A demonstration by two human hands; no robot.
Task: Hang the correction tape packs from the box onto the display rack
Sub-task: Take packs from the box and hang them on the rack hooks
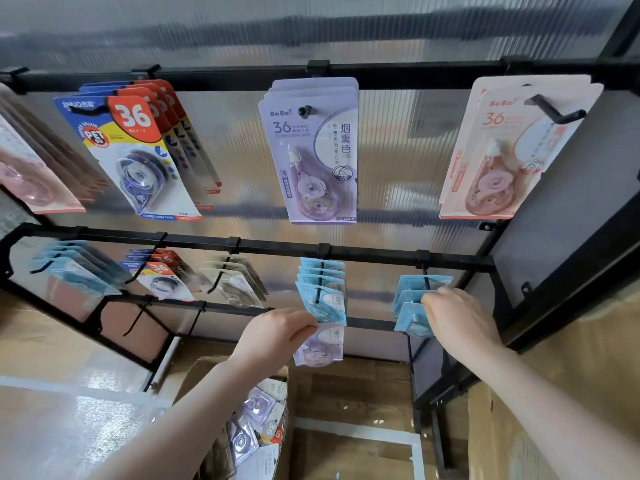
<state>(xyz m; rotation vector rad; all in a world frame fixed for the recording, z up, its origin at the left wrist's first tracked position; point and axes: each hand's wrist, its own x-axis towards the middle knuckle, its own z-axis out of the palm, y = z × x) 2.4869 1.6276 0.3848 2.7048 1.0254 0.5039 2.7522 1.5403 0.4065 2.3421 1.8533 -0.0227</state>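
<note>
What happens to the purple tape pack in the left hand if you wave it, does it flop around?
Probably not much. The purple pack looks like a flat card with a moulded clear bubble, so likely fairly stiff. The left hand pinches it by the top edge alone, suggesting it is light. Hanging from that pinch, it could swing or slip.

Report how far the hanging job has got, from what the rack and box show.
Done: most rack hooks carry packs, such as the purple packs up top. In hand: the left hand pinches a purple pack below the rail, and the right hand holds the blue packs on their hook. Left: the box still holds packs.
</note>
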